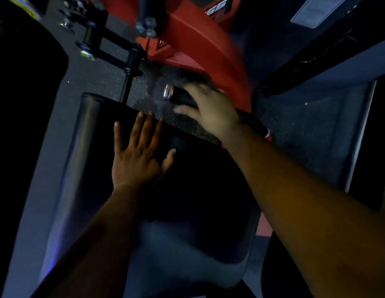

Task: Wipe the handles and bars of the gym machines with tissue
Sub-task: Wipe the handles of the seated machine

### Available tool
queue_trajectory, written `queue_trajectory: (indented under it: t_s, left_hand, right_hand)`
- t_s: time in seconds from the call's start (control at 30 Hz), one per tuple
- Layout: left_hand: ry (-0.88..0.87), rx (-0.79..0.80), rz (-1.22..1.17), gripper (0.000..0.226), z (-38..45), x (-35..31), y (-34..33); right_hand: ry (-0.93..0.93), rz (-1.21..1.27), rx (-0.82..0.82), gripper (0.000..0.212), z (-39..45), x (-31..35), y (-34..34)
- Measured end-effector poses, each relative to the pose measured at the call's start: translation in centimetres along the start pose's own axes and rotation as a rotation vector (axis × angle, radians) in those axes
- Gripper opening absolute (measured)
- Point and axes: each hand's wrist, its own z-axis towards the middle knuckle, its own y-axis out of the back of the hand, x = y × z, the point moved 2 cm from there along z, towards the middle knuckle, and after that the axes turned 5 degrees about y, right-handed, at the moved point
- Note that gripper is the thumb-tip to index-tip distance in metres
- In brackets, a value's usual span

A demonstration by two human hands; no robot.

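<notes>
Hands were both out over the machine, dim light, some motion blur. My right hand (208,112) lay over a black handle (183,97), fingers draped across the grip near its chrome end cap (168,91), thumb below the grip; too blurred to tell whether it was clamped round it or just resting there. The handle ran diagonally down-right under my wrist, with a second metal ring (266,133) showing at its far end. No tissue was visible to me in either hand; if it sat under the right palm, I could not see it. My left hand (140,151) was flat, fingers straight and spread, pressed on the black seat pad (187,190), fingertips at the pad's upper edge, holding nothing. A round black roller pad (86,136) ran alongside the seat pad on the left. Red frame (198,50) of the machine curved above the handle, with black linkage and bolts (114,52) at upper left. Speckled dark rubber floor (148,91) showed between frame and pad.
</notes>
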Motion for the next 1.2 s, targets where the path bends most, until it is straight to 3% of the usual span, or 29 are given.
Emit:
queue_trajectory:
  t_s: [0.13,0.2,0.3,0.37,0.57,0.77,0.87,0.97,1.1,1.2]
  left_hand:
    - [-0.006,-0.023,-0.017,0.076,0.0,-0.1,0.0]
    - [0.0,-0.023,-0.007,0.076,0.0,-0.2,0.0]
    - [0.001,-0.016,-0.007,0.076,-0.1,-0.2,0.0]
    - [0.003,-0.016,-0.002,0.076,0.0,-0.2,0.0]
    - [-0.002,-0.032,-0.013,0.075,-0.1,0.0,-0.1]
    - [-0.003,-0.044,-0.007,0.075,-0.2,-0.1,-0.2]
    - [0.003,-0.03,-0.002,0.076,-0.1,-0.1,-0.2]
    - [-0.003,-0.021,-0.008,0.077,-0.1,0.0,-0.2]
    - [0.001,0.003,-0.016,0.078,-0.1,-0.1,0.1]
    - [0.008,0.009,-0.013,0.078,0.0,-0.1,0.2]
  right_hand:
    - [-0.278,-0.092,-0.154,0.078,-7.0,-6.4,-1.6]
    - [-0.449,0.004,-0.254,0.081,-10.2,-8.5,-1.8]
    - [-0.709,0.289,-0.377,0.051,-12.9,-9.1,-2.3]
    - [-0.779,0.467,-0.53,0.037,-13.2,-8.6,-3.3]
    - [-0.955,1.151,-0.989,0.026,-11.9,-7.5,-4.1]
    - [-0.97,1.159,-1.26,0.023,-12.1,-7.4,-3.0]
    - [-0.912,0.947,-1.198,0.024,-12.3,-7.4,-2.7]
    - [-0.775,0.784,-0.988,0.022,-10.8,-6.5,-2.7]
    - [-0.617,0.389,-0.736,0.036,-10.0,-5.9,-3.6]
    - [-0.681,0.429,-0.641,0.048,-11.0,-9.5,-5.6]
